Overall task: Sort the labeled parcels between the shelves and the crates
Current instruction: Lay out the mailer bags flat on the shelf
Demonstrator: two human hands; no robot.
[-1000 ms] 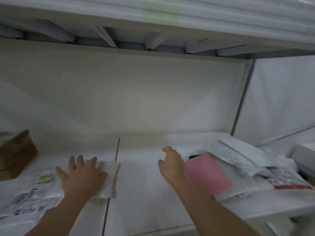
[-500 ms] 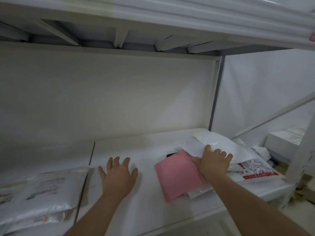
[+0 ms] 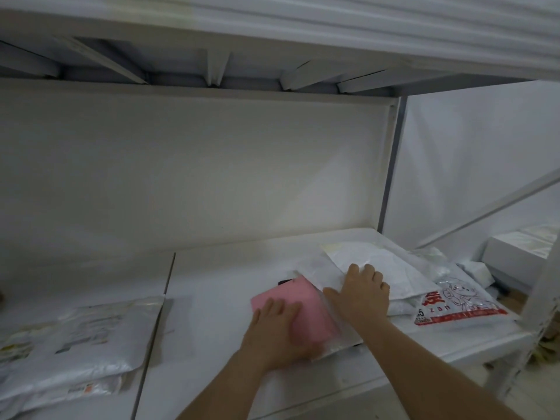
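Observation:
A pink parcel point(image 3: 306, 310) lies on the white shelf point(image 3: 212, 286), partly under a pile of white mailer bags point(image 3: 378, 262) at the right. My left hand point(image 3: 277, 331) lies flat on the pink parcel's near left part, fingers spread. My right hand point(image 3: 360, 295) rests palm-down on the white mailer bags just right of the pink parcel, its fingers lying over a bag's edge. A white bag with a red printed band point(image 3: 460, 307) lies at the pile's right end.
Two stacked white labeled mailers point(image 3: 75, 338) lie at the shelf's left. A grey upright post point(image 3: 391, 165) marks the shelf's right back corner. White boxes point(image 3: 521, 253) sit low at the far right, beyond a white frame leg point(image 3: 542, 298).
My left hand moved right from the bare shelf onto the pink parcel. My right hand stayed on the white bags, and the view shifted a little to the left.

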